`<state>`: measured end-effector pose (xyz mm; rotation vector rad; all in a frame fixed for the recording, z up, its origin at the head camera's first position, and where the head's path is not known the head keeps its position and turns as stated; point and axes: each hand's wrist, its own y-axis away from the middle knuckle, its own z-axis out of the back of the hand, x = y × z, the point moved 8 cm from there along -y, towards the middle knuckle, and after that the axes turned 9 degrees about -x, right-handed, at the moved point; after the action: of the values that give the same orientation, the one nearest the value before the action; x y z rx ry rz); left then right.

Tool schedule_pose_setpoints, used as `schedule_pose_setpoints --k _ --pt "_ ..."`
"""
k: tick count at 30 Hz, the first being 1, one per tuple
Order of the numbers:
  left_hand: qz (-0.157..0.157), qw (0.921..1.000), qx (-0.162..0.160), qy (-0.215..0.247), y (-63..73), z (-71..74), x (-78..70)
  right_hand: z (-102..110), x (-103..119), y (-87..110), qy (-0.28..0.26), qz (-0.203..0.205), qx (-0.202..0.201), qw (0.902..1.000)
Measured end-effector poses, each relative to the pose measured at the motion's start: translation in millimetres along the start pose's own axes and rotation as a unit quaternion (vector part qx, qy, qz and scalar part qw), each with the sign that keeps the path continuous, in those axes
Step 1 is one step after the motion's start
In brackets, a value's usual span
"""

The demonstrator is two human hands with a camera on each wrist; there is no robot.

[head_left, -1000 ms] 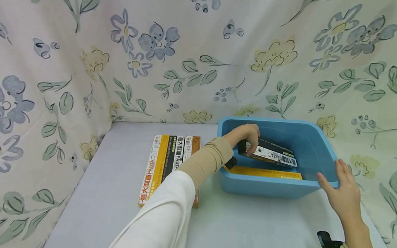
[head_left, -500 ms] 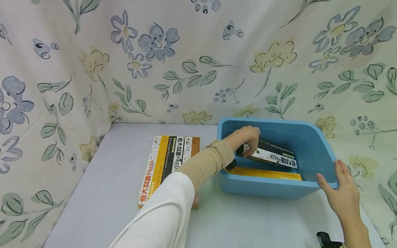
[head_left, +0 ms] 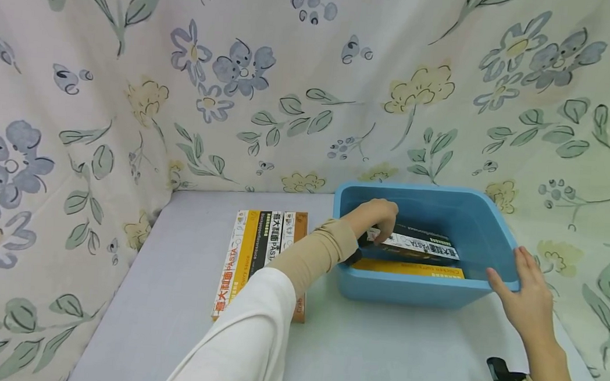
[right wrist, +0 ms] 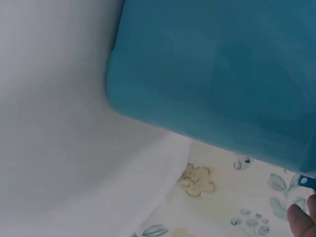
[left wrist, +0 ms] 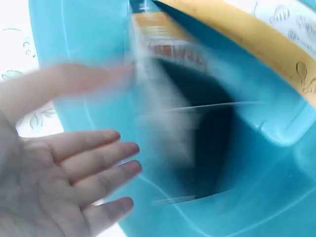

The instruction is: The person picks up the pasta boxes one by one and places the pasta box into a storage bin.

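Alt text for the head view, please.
Left hand reaches into a blue bin at the left end of a black-and-white pasta box, beside a yellow box. Right hand rests on the bin's near right corner. More boxes lie left on the table, partly behind the left arm.

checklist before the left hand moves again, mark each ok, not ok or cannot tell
1. Blue bin steadied: ok, right hand is on its rim.
2. Left hand fingers spread: ok, straight in the left wrist view.
3. Left hand clear of the black pasta box: cannot tell, thumb and box blur together.
4. Yellow box inside the bin: ok, along the near wall.
5. Left hand out of the bin: not ok, it reaches inside.
6. All boxes binned: not ok, a row of boxes lies on the table.
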<state>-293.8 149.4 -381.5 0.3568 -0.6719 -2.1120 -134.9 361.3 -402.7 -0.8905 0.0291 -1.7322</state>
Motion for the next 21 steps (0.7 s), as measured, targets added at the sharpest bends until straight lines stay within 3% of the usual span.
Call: schedule_pose_setpoints --k 5,10,17,21 --pt "-0.042 0.9930 -0.055 0.096 13.2 12.9 -5.5 -1 2 -0.1 -0.003 0.000 0.005 1.0000" --pt "-0.063 0.9668 -0.143 0.202 31.9 30.1 -2.0 -3 2 -0.6 -0.002 -0.002 0.008 1.0000" --pt "-0.081 0.9332 -0.209 0.281 63.9 31.1 30.0 -4 2 0.2 -0.004 -0.006 0.017 0.9998" --pt "-0.083 0.9079 -0.245 0.330 80.6 21.3 56.1 -3 0 0.5 -0.001 -0.011 0.022 0.9997"
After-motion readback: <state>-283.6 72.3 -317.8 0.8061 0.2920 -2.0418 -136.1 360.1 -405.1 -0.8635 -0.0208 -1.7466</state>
